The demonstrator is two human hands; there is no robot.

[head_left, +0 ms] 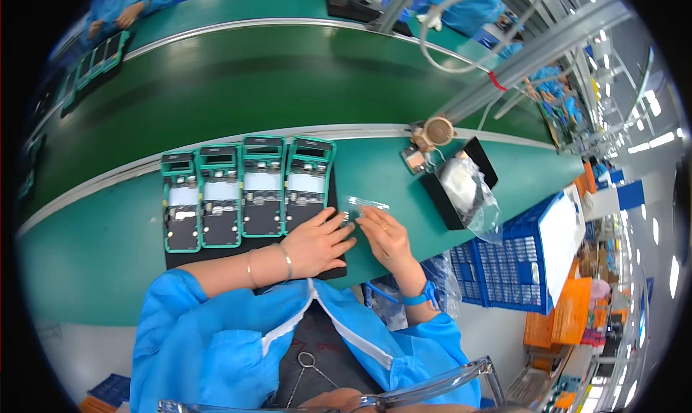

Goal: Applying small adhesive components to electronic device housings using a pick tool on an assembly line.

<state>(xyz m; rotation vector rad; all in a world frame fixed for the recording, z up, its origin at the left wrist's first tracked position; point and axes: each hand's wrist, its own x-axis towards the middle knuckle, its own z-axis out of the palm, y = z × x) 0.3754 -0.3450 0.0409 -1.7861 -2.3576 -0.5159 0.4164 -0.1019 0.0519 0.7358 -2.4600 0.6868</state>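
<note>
My left hand (322, 244) lies palm down with its fingers spread, over the right edge of a black mat (334, 274). It is beside the rightmost of several green-framed handheld device housings (305, 185), which stand in a row with their inner boards showing. My right hand (386, 238) is just to the right, fingers drawn together and pointing away from me. Its fingertips are at a small clear plastic bag (368, 203) on the green table (404, 229). Tiny parts seem to lie between both hands, too small to name. What the right fingers pinch is hidden.
A black box (442, 201) holding clear plastic bags stands to the right, beside a small tan round fan-like device (437, 131). A blue crate (509, 263) is by the table's right end. Beyond the metal rail runs a dark green belt (288, 78). Co-workers sit across.
</note>
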